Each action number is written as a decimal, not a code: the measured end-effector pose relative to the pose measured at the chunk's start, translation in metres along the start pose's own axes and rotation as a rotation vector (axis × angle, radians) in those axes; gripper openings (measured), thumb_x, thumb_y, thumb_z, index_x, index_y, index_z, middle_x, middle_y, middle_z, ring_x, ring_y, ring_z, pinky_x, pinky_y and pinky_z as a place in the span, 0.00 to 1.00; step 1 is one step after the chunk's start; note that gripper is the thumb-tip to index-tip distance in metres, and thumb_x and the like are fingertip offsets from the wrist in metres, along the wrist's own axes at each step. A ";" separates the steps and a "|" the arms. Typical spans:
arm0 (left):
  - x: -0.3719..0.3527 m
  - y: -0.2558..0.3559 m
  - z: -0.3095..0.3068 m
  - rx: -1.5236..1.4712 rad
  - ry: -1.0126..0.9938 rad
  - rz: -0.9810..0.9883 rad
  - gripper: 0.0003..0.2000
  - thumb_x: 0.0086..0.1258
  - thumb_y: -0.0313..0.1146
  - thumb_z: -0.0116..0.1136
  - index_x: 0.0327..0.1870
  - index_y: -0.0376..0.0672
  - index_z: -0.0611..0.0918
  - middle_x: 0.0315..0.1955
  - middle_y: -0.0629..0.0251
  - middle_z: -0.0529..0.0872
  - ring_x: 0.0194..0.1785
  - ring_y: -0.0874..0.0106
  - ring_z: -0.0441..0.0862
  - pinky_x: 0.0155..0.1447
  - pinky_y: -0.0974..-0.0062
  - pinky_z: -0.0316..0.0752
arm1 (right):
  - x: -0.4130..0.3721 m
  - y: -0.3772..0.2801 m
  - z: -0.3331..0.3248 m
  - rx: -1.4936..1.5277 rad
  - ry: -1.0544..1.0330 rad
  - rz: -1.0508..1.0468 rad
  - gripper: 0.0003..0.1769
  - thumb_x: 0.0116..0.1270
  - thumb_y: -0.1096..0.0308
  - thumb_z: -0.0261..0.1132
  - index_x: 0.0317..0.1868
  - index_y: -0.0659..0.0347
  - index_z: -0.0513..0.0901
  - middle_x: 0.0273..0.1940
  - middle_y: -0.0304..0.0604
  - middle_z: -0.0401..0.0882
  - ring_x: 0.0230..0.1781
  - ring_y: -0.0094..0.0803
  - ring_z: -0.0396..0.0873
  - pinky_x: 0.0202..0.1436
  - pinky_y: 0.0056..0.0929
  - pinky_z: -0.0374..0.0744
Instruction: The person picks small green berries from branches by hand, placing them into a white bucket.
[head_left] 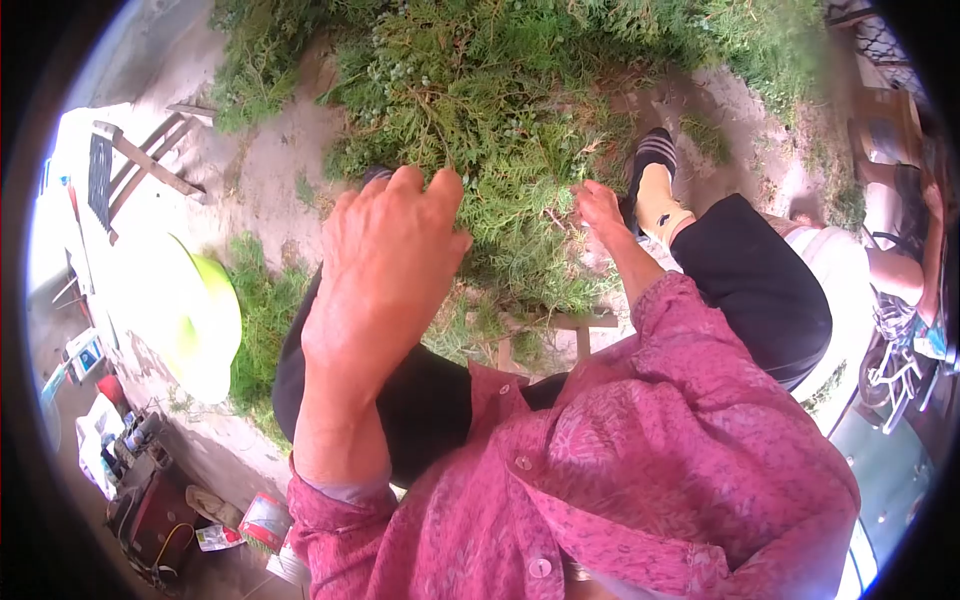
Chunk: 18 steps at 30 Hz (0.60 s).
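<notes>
My left hand (385,265) is raised close to the camera, its back toward me and its fingers curled into a closed grip. Whatever those fingers hold is hidden behind the hand. Lower down, between my knees, my right hand (600,207) is closed beside the feathery green conifer sprigs (520,190). I cannot make out what, if anything, is pinched in it. A large heap of leafy conifer branches (440,85) with small pale cones spreads in front of both hands.
A bright yellow-green tub (215,315) stands at left, near a wooden folding stool (150,165). Part of a low wooden frame (545,322) shows below the sprigs. At right are another person's arm (895,275) and a wheeled metal frame (890,375). A red-and-white bucket (265,520) sits lower left.
</notes>
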<state>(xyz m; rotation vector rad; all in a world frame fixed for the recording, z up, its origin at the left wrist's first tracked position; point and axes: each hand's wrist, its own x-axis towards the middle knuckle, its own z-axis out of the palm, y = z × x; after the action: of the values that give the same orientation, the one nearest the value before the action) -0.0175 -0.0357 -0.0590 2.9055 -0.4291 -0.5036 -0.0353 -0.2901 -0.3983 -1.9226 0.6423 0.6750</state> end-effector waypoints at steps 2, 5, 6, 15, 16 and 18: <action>0.002 0.001 -0.002 -0.005 -0.065 -0.022 0.15 0.53 0.35 0.60 0.41 0.43 0.74 0.32 0.58 0.77 0.40 0.59 0.76 0.42 0.63 0.70 | -0.003 -0.005 0.004 -0.160 0.103 -0.059 0.15 0.56 0.60 0.60 0.34 0.66 0.78 0.22 0.41 0.74 0.23 0.28 0.73 0.31 0.27 0.73; 0.002 0.001 0.003 -0.011 0.000 0.025 0.15 0.52 0.35 0.60 0.39 0.42 0.73 0.31 0.58 0.76 0.40 0.59 0.76 0.43 0.63 0.70 | -0.003 -0.023 0.023 -0.557 0.052 0.008 0.18 0.49 0.56 0.64 0.27 0.66 0.80 0.27 0.50 0.78 0.27 0.34 0.77 0.36 0.28 0.75; 0.002 0.002 0.003 -0.007 -0.001 0.021 0.15 0.52 0.35 0.60 0.39 0.42 0.73 0.31 0.58 0.76 0.40 0.59 0.76 0.43 0.63 0.70 | 0.002 -0.024 0.030 -0.555 0.048 0.006 0.18 0.49 0.56 0.64 0.27 0.66 0.80 0.27 0.50 0.78 0.27 0.34 0.77 0.36 0.28 0.75; -0.002 0.007 -0.006 -0.017 0.008 0.062 0.13 0.53 0.35 0.59 0.36 0.41 0.72 0.31 0.58 0.76 0.41 0.58 0.75 0.45 0.62 0.69 | -0.028 -0.072 -0.001 0.084 -0.323 0.207 0.09 0.54 0.68 0.65 0.26 0.65 0.75 0.16 0.38 0.67 0.12 0.24 0.63 0.11 0.27 0.62; -0.002 0.008 -0.004 -0.018 0.026 0.090 0.12 0.53 0.34 0.59 0.35 0.41 0.72 0.31 0.58 0.76 0.41 0.58 0.75 0.45 0.62 0.69 | -0.035 -0.082 -0.009 0.079 -0.309 0.195 0.09 0.54 0.68 0.65 0.26 0.65 0.75 0.16 0.38 0.67 0.12 0.24 0.63 0.11 0.27 0.62; -0.001 0.011 -0.002 -0.021 0.067 0.125 0.11 0.53 0.34 0.59 0.34 0.40 0.73 0.31 0.58 0.76 0.41 0.58 0.75 0.45 0.62 0.69 | -0.050 -0.107 -0.027 0.267 -0.470 0.259 0.08 0.57 0.71 0.64 0.25 0.63 0.73 0.13 0.32 0.60 0.10 0.19 0.57 0.10 0.24 0.52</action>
<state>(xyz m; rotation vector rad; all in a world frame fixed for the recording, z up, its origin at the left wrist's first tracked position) -0.0204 -0.0452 -0.0550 2.8429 -0.5866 -0.3889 0.0072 -0.2644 -0.2883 -1.3794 0.6451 1.1031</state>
